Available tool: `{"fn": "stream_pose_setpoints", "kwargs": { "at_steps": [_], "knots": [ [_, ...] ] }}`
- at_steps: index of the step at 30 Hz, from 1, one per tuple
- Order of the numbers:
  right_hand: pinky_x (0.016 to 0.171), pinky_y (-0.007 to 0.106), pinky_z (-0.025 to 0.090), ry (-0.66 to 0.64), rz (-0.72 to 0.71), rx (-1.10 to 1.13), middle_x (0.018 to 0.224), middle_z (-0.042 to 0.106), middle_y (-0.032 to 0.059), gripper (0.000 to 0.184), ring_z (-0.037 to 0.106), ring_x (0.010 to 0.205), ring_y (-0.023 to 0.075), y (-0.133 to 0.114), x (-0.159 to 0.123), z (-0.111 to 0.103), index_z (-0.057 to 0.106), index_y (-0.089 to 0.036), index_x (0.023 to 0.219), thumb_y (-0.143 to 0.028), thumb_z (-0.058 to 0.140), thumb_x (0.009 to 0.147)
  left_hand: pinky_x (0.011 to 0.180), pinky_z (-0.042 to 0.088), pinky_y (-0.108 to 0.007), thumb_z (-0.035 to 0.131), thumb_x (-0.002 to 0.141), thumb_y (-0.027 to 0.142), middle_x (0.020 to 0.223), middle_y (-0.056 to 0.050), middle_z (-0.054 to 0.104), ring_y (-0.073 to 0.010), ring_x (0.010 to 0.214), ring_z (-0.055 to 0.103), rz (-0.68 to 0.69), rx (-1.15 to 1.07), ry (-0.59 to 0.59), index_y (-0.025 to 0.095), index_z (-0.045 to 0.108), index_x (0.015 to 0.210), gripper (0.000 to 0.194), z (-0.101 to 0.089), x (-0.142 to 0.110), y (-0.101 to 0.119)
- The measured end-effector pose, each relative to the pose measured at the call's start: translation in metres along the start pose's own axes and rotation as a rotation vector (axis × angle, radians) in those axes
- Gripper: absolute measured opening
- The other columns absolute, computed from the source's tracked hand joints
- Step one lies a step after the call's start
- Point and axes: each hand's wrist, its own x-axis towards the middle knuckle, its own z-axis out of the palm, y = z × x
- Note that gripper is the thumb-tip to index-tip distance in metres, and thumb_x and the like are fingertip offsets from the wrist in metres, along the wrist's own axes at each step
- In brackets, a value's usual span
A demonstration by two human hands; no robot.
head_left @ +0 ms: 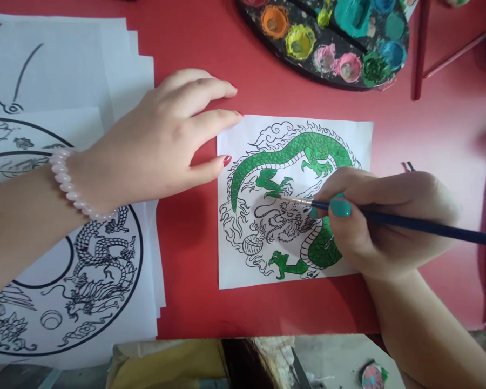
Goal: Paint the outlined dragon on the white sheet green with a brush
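A small white sheet [348, 138] printed with a dragon outline lies on the red table [186, 243]; much of the dragon is painted green. My right hand [380, 221] is closed round a dark blue paintbrush [421, 224], whose tip touches the dragon near the sheet's middle. My left hand [162, 143] lies flat with fingers stretched out, its fingertips pressing on the sheet's left edge. A bracelet of pale pink beads [71, 186] circles the left wrist.
A stack of larger white sheets [65, 70] with black line drawings covers the table's left side. A dark palette [328, 40] with blobs of orange, yellow, pink, green and teal paint sits at the top. Red rods [419, 51] lie top right.
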Motion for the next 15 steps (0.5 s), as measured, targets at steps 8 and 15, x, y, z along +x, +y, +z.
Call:
{"fn": "stream_pose_setpoints", "kwargs": {
  "at_steps": [8, 15],
  "knots": [
    [0.042, 0.022, 0.044, 0.027, -0.020, -0.009, 0.063, 0.054, -0.0036, 0.016, 0.053, 0.051, 0.0066, 0.0015, 0.0014, 0.0040, 0.049, -0.020, 0.080, -0.006, 0.056, 0.078, 0.113, 0.031, -0.045, 0.035, 0.095, 0.045, 0.140, -0.009, 0.041, -0.0275, 0.133, 0.034, 0.019, 0.017, 0.010, 0.009, 0.047, 0.129, 0.051, 0.0010, -0.0006, -0.0015],
    [0.042, 0.022, 0.043, 0.029, 0.007, 0.002, 0.060, 0.053, -0.0033, 0.014, 0.052, 0.049, 0.0062, -0.0013, 0.0031, 0.0051, 0.053, -0.018, 0.076, -0.005, 0.057, 0.077, 0.115, 0.030, -0.044, 0.040, 0.094, 0.043, 0.140, -0.010, 0.041, -0.0276, 0.134, 0.034, -0.001, 0.005, -0.004, 0.009, 0.048, 0.129, 0.049, 0.0007, -0.0009, -0.0004]
  ]
}}
